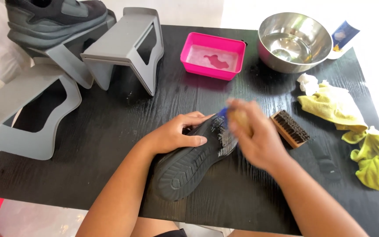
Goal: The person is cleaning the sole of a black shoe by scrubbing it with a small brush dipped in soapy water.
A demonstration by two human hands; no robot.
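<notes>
My left hand (174, 134) clasps the black shoe (194, 158), lying sole-up on the desk (110, 127). My right hand (253, 136), blurred, grips a small brush (231, 117) against the sole's front.

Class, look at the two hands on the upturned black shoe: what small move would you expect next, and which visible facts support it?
Probably another short scrubbing stroke along the sole. The left hand pins the black shoe sole-up on the table, while the right hand, blurred, holds a small brush against the sole's far end, where it looks wet or foamy. The near end looks dry.
</notes>
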